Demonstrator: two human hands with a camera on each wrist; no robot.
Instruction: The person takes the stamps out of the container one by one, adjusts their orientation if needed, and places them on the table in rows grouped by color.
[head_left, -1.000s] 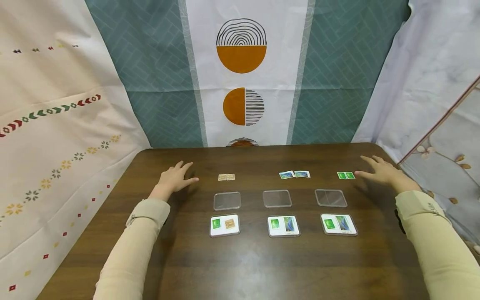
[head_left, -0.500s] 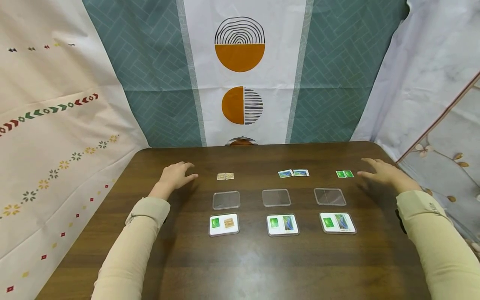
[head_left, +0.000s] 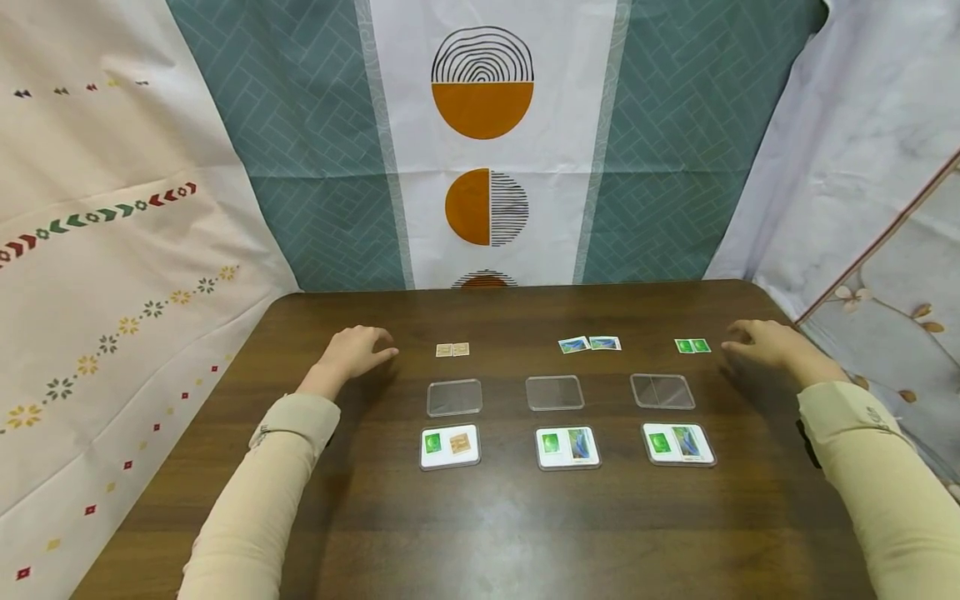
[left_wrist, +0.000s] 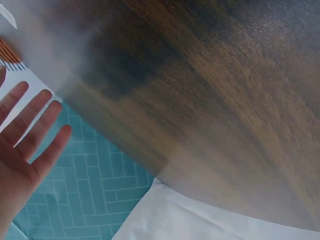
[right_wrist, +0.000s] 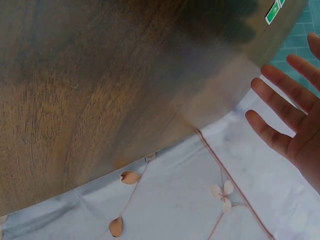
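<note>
My left hand [head_left: 354, 353] hovers over the table's left part with loosely bent fingers and holds nothing. Its nearest things are two brown stamps [head_left: 452, 350], side by side. On the far right, my right hand [head_left: 767, 343] is also free of any object, its thumb close to two green stamps [head_left: 692, 346]. Between them lie two blue landscape stamps [head_left: 589, 344]. In the left wrist view the fingers [left_wrist: 36, 131] are spread and slightly bent; the right wrist view shows the right fingers [right_wrist: 280, 102] likewise, with a green stamp [right_wrist: 272, 12] at the top.
Three clear plastic rectangles, such as the middle one [head_left: 554, 392], form a row before the stamps. Nearer me stand three clear-edged cases with white inserts, the left [head_left: 450, 447], middle [head_left: 567, 448] and right [head_left: 678, 444], each bearing two stamps. Fabric hangs [head_left: 315, 167] behind the brown table [head_left: 525, 542].
Fingers of both hands have curled in a little from a wider spread. The right hand has shifted slightly away from the green stamps. Stamps and cases stay put.
</note>
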